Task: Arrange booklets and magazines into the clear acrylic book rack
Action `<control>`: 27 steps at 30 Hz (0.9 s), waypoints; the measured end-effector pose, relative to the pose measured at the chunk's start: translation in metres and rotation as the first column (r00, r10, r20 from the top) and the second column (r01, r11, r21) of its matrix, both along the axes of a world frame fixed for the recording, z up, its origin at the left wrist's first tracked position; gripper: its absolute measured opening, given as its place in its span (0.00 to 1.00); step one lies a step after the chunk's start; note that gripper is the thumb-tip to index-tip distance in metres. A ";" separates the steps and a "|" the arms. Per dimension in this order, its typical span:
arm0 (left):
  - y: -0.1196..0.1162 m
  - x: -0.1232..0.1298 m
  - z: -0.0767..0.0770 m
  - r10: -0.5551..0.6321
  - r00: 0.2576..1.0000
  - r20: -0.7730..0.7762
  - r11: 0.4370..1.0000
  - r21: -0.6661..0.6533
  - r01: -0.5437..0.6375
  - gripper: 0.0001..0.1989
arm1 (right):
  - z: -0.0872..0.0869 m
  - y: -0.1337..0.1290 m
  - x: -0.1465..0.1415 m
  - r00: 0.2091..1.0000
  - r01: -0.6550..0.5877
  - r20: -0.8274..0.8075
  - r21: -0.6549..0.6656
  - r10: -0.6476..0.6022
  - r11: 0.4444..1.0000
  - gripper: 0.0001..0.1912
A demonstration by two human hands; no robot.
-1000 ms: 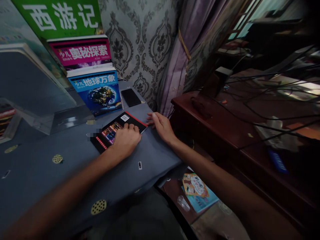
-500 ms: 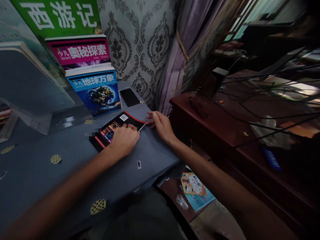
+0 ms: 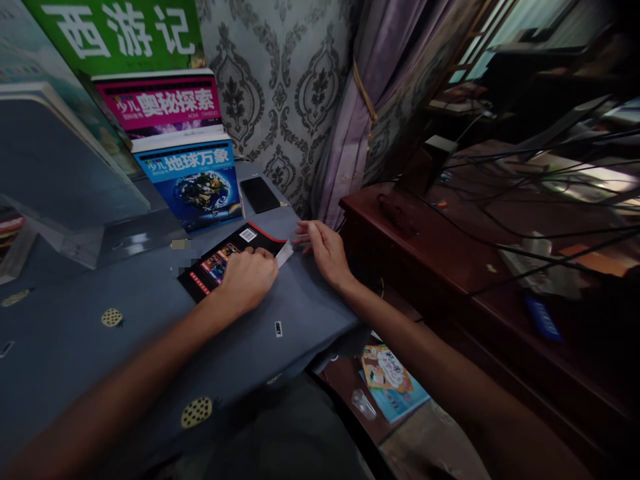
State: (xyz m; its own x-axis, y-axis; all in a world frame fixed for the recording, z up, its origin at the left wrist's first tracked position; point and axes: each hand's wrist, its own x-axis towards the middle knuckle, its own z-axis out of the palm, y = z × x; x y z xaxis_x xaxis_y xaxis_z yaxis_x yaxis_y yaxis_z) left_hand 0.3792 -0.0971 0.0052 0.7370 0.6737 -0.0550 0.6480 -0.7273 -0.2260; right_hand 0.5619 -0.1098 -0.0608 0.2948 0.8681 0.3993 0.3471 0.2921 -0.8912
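A black book (image 3: 260, 236) with red edging, a barcode and small colour pictures on its face lies on the blue-grey cloth. Over its near right part, my left hand (image 3: 250, 275) has its fingers curled, gripping the book; the thumb is hidden. At the right end the cover bows up and white page edges (image 3: 285, 254) show beneath it. Just beyond that end, my right hand (image 3: 324, 250) is open, with fingers stretched toward the pages and nothing in it.
Behind the book stand a blue book (image 3: 203, 190), a pink book (image 3: 165, 107) and a green book (image 3: 125, 33). A black phone (image 3: 259, 194) lies near the wall. Left is a clear stand (image 3: 127, 237). At right, a dark red desk (image 3: 390, 220) carries tangled cables.
The right end of the black book has lifted and fanned, so more white page edges show. Both hands have hardly moved.
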 end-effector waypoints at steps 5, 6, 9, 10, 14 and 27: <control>-0.003 0.001 -0.005 0.024 0.999 0.037 1.000 -0.010 -0.024 0.20 | 0.004 -0.005 -0.005 1.000 0.004 0.016 0.087 -0.005 0.996 0.30; -0.004 0.002 -0.006 0.034 0.999 0.043 0.999 -0.016 -0.034 0.20 | 0.004 -0.006 -0.005 0.999 -0.003 0.049 0.088 -0.001 0.996 0.30; -0.006 0.004 -0.008 0.042 0.998 0.055 0.999 -0.028 -0.041 0.20 | 0.004 -0.009 -0.006 0.963 -0.043 0.269 0.019 0.037 0.999 0.28; -0.006 0.004 -0.007 0.040 0.998 0.058 0.999 -0.028 -0.039 0.21 | 0.003 -0.009 -0.005 0.933 -0.049 0.357 -0.014 0.051 0.999 0.27; 0.007 -0.014 -0.001 -0.048 0.996 0.076 0.996 -0.065 0.053 0.21 | 0.002 -0.011 -0.004 0.805 -0.010 0.592 -0.059 0.043 0.998 0.23; 0.015 -0.152 -0.012 -0.005 0.993 0.114 0.950 -0.311 0.040 0.30 | 0.017 -0.026 -0.025 0.359 0.109 0.925 -0.175 0.125 0.979 0.20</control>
State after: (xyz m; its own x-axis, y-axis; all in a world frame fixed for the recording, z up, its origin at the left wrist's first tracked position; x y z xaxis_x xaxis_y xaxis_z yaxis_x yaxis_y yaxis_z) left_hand 0.2271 -0.0823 -0.0071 0.7653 0.6189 -0.1772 0.6385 -0.7648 0.0865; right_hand 0.5373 -0.1354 -0.0443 -0.1693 0.9517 0.2559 0.9826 0.1831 -0.0307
